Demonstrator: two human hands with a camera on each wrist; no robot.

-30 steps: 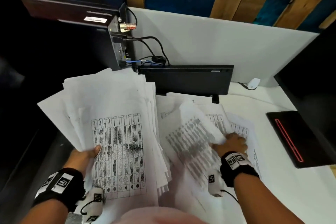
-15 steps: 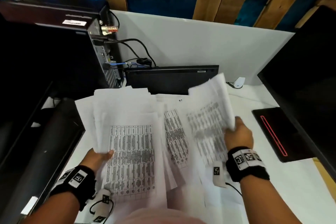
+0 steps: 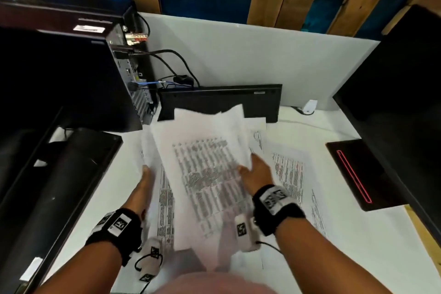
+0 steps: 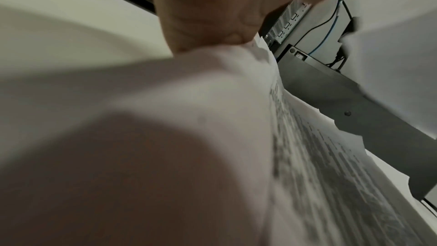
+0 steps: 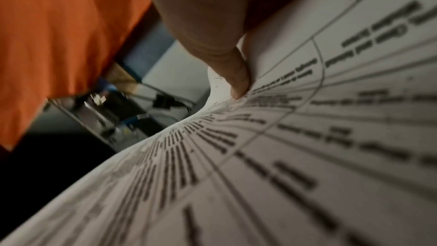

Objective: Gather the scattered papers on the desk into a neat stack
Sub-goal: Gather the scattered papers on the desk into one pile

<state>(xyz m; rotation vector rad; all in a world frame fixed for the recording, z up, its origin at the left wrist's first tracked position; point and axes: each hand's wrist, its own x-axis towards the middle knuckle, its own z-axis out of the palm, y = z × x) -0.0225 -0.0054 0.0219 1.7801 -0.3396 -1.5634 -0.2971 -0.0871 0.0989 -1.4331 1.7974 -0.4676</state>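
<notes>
The right hand (image 3: 256, 174) pinches a sheet (image 3: 205, 164) by its right edge and lays it on the pile (image 3: 164, 198) that the left hand (image 3: 144, 184) grips, in front of the keyboard (image 3: 219, 100). Best to match the edges before letting go. More papers (image 3: 290, 174) lie right of the pile on the desk (image 3: 358, 246).
</notes>
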